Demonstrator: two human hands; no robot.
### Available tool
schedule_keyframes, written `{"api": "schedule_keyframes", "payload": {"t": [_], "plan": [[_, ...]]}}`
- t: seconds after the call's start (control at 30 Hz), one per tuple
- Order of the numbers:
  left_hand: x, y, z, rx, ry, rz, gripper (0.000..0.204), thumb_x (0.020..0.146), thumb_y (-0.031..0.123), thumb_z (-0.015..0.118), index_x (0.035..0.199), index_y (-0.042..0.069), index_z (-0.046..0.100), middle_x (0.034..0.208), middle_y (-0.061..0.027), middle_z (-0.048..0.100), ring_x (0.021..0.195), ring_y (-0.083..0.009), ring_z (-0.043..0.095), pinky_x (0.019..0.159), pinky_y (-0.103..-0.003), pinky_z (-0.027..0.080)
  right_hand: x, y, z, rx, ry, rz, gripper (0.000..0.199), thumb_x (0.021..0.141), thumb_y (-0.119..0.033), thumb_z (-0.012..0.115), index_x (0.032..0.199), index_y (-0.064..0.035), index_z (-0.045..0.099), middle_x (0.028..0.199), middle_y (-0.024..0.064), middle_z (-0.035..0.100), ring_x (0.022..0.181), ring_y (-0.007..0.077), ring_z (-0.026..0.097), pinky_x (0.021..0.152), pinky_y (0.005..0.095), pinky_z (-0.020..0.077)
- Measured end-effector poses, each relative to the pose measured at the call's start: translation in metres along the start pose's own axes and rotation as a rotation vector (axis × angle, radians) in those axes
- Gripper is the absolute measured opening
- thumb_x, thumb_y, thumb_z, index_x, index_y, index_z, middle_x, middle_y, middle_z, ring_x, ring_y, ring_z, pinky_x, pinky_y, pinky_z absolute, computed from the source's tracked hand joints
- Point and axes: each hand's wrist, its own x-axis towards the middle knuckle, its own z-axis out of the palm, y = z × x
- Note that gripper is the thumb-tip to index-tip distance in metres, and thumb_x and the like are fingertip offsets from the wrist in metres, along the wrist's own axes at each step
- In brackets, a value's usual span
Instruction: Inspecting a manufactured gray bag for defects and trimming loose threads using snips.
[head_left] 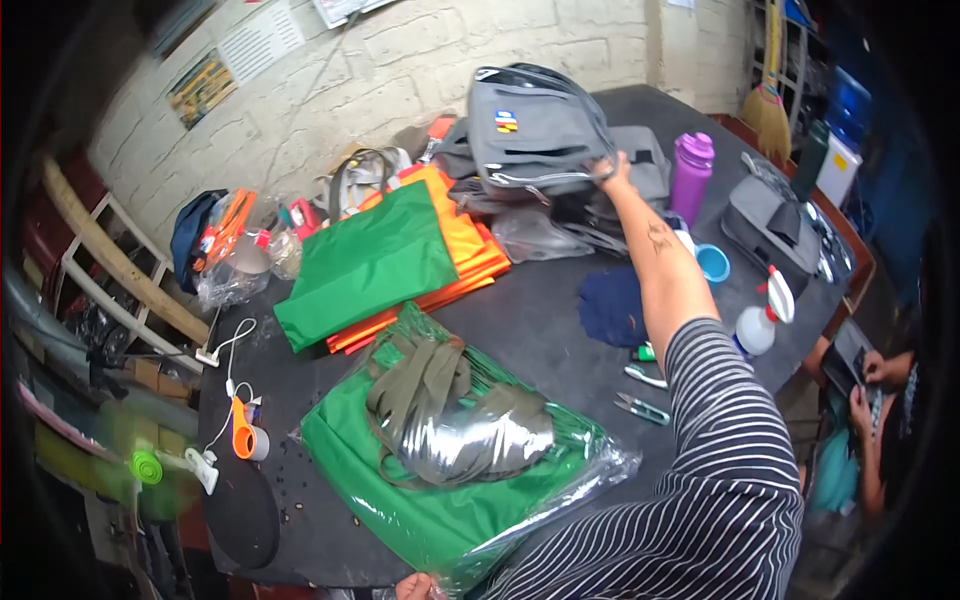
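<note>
My right arm stretches across the table, and my right hand (612, 172) grips the lower right edge of a grey backpack (535, 130) with a small coloured patch. This backpack lies tilted on top of other grey bags (640, 165) by the wall. At the bottom edge, only the fingers of my left hand (416, 587) show, closed at the near corner of a clear plastic bag (590, 480). Inside that bag is folded green fabric (365, 500) with a bundle of olive straps (430, 390) on top. Beyond it, a green sheet (375, 260) lies over orange ones (480, 265).
On the right stand a purple bottle (691, 175), a blue cup (712, 263), a spray bottle (760, 325) and a grey bag (770, 225). Thread snips (642, 408) lie near my arm. An orange tape roll (250, 440) sits left. Another person's hands (868, 390) work at far right.
</note>
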Motion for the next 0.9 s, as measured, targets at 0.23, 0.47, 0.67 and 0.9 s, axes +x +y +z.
{"api": "schedule_keyframes", "payload": {"t": [0.23, 0.47, 0.67, 0.9], "plan": [[0.0, -0.009, -0.003, -0.103, -0.052, 0.141, 0.018, 0.092, 0.01, 0.05, 0.074, 0.009, 0.055, 0.059, 0.0005, 0.052, 0.047, -0.0079, 0.047, 0.041, -0.021, 0.036, -0.05, 0.031, -0.127, -0.454, -0.25, -0.072, 0.038, 0.084, -0.02, 0.053, 0.119, -0.0049, 0.058, 0.128, 0.0171, 0.053, 0.118, 0.0373, 0.048, 0.086, 0.0589, 0.04], [0.023, -0.022, -0.024, -0.147, -0.158, 0.274, 0.03, 0.094, 0.021, 0.052, 0.07, 0.002, 0.053, 0.053, -0.0088, 0.056, 0.038, -0.0172, 0.053, 0.036, -0.029, 0.045, -0.109, 0.104, -0.169, 0.121, -0.107, -0.307, 0.026, 0.071, -0.024, 0.07, 0.085, -0.0014, 0.068, 0.079, 0.0177, 0.067, 0.076, 0.0274, 0.067, 0.071, 0.038, 0.052], [0.023, -0.026, -0.022, -0.176, -0.153, 0.313, 0.028, 0.093, 0.021, 0.053, 0.071, 0.004, 0.052, 0.053, -0.0065, 0.054, 0.038, -0.0165, 0.052, 0.035, -0.03, 0.044, -0.17, 0.145, -0.164, 0.213, -0.427, 0.1, 0.018, 0.076, -0.016, 0.07, 0.08, -0.0011, 0.06, 0.063, 0.0098, 0.063, 0.05, 0.0159, 0.059, 0.042, 0.0288, 0.0444], [0.023, -0.025, -0.022, -0.146, -0.158, 0.309, 0.027, 0.092, 0.022, 0.054, 0.071, 0.006, 0.052, 0.055, -0.0039, 0.054, 0.038, -0.014, 0.052, 0.034, -0.026, 0.042, -0.183, 0.149, -0.148, 0.43, -0.448, 0.332, 0.029, 0.075, -0.014, 0.071, 0.095, -0.0053, 0.052, 0.07, 0.0112, 0.064, 0.057, 0.0218, 0.062, 0.051, 0.0344, 0.0488]]}}
